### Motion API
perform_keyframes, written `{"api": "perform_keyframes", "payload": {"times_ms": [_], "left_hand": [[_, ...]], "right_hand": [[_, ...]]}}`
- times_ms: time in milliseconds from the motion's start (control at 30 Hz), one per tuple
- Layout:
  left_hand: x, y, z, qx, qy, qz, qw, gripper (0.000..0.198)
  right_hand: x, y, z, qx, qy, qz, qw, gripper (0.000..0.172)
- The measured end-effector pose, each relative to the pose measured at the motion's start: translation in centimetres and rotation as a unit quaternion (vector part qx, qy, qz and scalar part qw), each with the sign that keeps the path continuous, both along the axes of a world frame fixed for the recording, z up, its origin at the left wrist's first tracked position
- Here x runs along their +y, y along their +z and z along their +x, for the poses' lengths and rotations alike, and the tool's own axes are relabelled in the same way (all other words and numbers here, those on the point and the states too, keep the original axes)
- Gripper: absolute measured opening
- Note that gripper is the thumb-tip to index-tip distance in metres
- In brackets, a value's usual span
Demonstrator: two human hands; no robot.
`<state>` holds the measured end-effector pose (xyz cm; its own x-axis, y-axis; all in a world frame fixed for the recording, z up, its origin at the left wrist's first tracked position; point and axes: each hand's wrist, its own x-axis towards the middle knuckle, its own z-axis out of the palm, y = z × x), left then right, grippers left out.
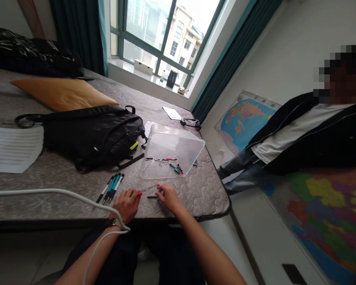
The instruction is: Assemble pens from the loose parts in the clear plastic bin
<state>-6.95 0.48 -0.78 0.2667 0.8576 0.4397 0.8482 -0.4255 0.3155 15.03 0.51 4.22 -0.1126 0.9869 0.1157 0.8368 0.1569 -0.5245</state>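
My left hand [126, 205] rests on the mattress near its front edge, fingers closed, with a small red piece [139, 194] at the fingertips. Across from it, my right hand [168, 197] is closed in a pinch. A short black stick-like piece [152, 196] juts out from its thumb and finger, and a red spot shows at its index fingertip; its kind is too small to make out. Several click pens [113, 187], white, teal and black, lie left of my left hand. Beyond both hands, a clear plastic box [175, 144] holds several pens and thin pen parts [175, 168].
A black backpack [97, 132], a brown envelope [68, 95] and a printed sheet [13, 148] lie on the left. A white cable [59, 192] crosses my left wrist. Headphones [190, 122] sit near the far corner. Another person [299, 134] stands at the right.
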Motion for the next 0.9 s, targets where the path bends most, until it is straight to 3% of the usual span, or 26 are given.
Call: {"api": "perform_keyframes", "payload": {"times_ms": [133, 267, 333, 433, 500, 567, 633, 733, 900], "left_hand": [[0.1, -0.2, 0.0, 0.006, 0.000, 0.001, 1.000, 0.026], [0.1, -0.1, 0.0, 0.014, -0.001, -0.003, 1.000, 0.026], [0.1, 0.0, 0.0, 0.016, 0.000, -0.007, 1.000, 0.026], [0.0, 0.1, 0.1, 0.014, 0.004, -0.016, 1.000, 0.025], [0.0, 0.2, 0.1, 0.011, 0.005, -0.025, 1.000, 0.025], [-0.1, 0.3, 0.2, 0.008, 0.009, -0.033, 0.999, 0.025], [-0.1, 0.3, 0.2, 0.006, 0.017, -0.042, 0.999, 0.026], [-0.2, 0.4, 0.3, 0.001, 0.017, -0.053, 0.998, 0.028], [-0.2, 0.9, 0.4, -0.002, 0.020, -0.063, 0.998, 0.030]], "right_hand": [[1.3, 1.0, 3.0, -0.026, -0.106, 0.035, 0.993, 0.017], [4.0, 3.7, 7.5, -0.061, -0.183, -0.022, 0.981, 0.015], [4.6, 4.8, 8.2, -0.085, -0.188, -0.068, 0.976, 0.014], [2.7, 4.7, 5.8, -0.099, -0.056, -0.067, 0.991, 0.016], [-0.3, 3.2, 2.6, -0.095, 0.101, -0.021, 0.990, 0.030], [-3.6, 1.1, -0.5, -0.123, 0.196, 0.019, 0.973, 0.041], [-5.9, -0.9, -2.5, -0.153, 0.219, 0.033, 0.963, 0.035], [-6.9, -2.6, -3.2, -0.151, 0.205, 0.039, 0.966, 0.024], [-5.6, -2.5, -2.4, -0.098, 0.167, 0.023, 0.981, 0.022]]}}
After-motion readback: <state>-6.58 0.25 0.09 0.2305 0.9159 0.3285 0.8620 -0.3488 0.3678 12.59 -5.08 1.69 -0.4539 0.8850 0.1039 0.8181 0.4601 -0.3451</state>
